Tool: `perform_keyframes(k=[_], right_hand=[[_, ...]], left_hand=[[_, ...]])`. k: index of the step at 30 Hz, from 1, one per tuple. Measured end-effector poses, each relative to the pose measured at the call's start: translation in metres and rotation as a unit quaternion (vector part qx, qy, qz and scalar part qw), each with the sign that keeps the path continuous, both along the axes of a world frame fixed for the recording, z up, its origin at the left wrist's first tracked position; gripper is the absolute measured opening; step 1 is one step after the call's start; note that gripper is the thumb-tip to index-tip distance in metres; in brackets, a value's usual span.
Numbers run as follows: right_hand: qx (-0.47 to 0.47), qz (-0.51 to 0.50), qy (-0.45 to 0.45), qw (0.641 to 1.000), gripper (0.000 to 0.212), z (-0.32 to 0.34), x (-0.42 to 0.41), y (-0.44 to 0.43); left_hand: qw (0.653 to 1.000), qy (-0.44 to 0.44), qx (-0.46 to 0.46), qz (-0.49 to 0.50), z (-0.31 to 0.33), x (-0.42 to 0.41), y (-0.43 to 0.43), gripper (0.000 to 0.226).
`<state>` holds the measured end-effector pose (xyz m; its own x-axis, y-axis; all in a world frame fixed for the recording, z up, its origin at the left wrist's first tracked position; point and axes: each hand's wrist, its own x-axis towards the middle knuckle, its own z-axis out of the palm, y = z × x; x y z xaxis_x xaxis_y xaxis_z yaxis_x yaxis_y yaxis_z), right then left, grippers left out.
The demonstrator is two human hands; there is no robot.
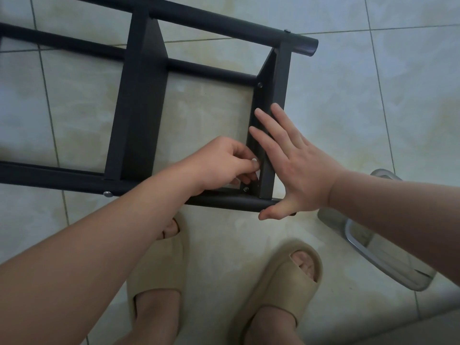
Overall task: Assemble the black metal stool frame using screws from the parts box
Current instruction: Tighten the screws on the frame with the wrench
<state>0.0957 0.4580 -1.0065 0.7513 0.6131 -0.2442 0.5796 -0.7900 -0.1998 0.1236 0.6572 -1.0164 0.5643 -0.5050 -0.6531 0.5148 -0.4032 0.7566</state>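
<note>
- On a pale tiled floor (373,95), a black metal stool frame (139,108) lies on its side, seen from above by the person working on it.
- Long round tubes run across the view, joined by two flat crossbars; the end crossbar (278,78) is on the right.
- Silver screw heads show on the frame, one on the near tube (107,194) and one by the far tube's end (287,30).
- Left hand (224,160): fingers curled, thumb and fingertips pinching a small pale part (254,160) against the inner face of the end crossbar. It is too small to identify.
- Right hand (296,160): flat and spread, straight fingers lying along the end crossbar, thumb touching the end of the near tube. It grips nothing.
- A clear plastic box (388,265) sits on the floor at right, partly under the right forearm; its contents cannot be made out.
- Two feet in beige slide slippers (286,282) stand just below the frame.
</note>
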Motion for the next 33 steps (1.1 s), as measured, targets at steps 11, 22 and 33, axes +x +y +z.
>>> perform_keyframes(k=[11, 22, 33], right_hand=[[-0.001, -0.001, 0.003, 1.000, 0.139, 0.001, 0.000, 0.000], [0.000, -0.001, -0.001, 1.000, 0.138, 0.001, 0.000, 0.000], [0.000, 0.000, -0.004, 1.000, 0.137, 0.000, -0.001, 0.000]], left_hand=[[0.997, 0.073, -0.001, 0.021, 0.002, 0.002, 0.001, 0.017], [0.999, 0.025, 0.027, -0.023, 0.007, 0.002, 0.001, 0.020], [0.995, -0.023, 0.041, -0.090, 0.008, 0.004, 0.011, 0.019]])
